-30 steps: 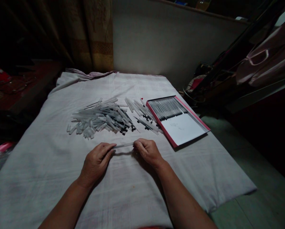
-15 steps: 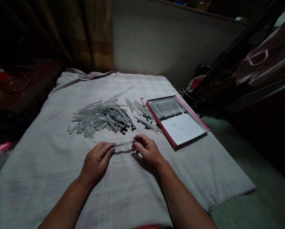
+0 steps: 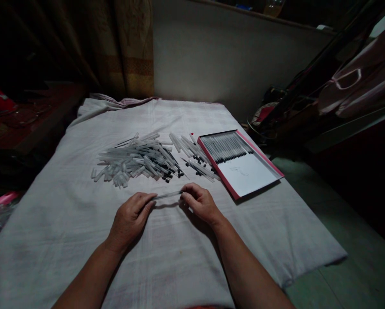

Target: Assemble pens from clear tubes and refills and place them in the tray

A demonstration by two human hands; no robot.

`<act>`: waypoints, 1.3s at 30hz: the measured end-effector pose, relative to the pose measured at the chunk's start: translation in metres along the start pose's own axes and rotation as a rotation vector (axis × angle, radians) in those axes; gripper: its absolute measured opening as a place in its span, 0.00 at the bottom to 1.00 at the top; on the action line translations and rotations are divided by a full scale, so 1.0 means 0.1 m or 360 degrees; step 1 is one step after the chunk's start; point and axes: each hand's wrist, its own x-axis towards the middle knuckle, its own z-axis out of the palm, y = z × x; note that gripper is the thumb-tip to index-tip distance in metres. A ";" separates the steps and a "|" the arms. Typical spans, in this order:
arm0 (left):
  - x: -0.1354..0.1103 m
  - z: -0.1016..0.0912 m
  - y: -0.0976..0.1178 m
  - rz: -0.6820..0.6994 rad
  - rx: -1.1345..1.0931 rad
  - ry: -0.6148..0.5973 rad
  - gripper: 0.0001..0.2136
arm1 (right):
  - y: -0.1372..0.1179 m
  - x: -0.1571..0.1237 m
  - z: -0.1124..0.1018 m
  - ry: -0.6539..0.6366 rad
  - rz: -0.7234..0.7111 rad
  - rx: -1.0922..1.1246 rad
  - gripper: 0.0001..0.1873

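Observation:
Between my two hands a slim clear pen (image 3: 168, 195) is held nearly level, just above the cloth. My left hand (image 3: 132, 219) pinches its left end between thumb and fingers. At the dark right end, the thumb and fingertips of my right hand (image 3: 198, 201) are closed on it; the tip itself is hidden. Beyond my hands lies a heap of clear pen parts (image 3: 137, 156), with refills, caps and small black plugs mixed in. To the right, an open pink-edged box (image 3: 250, 176) holds a row of clear pens with black ends (image 3: 226, 146).
A white checked cloth (image 3: 166, 266) covers the table. More loose tubes (image 3: 201, 169) and black plugs lie between the heap and the box. A wall (image 3: 205, 56) and a curtain (image 3: 134, 51) stand behind. Pink fabric (image 3: 350, 81) hangs at the right.
The fingers of my right hand have drawn closer together around the pen's dark end. My left hand keeps its pinch, and the heap and box look the same.

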 end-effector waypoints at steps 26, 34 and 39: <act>0.00 -0.01 0.00 -0.0023 0.0012 -0.0010 0.11 | 0.01 -0.01 0.00 -0.0001 -0.0134 -0.0123 0.11; -0.01 0.01 -0.02 0.0010 -0.0014 -0.0004 0.11 | -0.02 -0.01 0.00 -0.0006 -0.0177 -0.0324 0.12; 0.00 -0.01 0.01 -0.0049 -0.0022 -0.0021 0.12 | -0.04 -0.01 0.01 -0.0001 -0.0166 -0.0363 0.14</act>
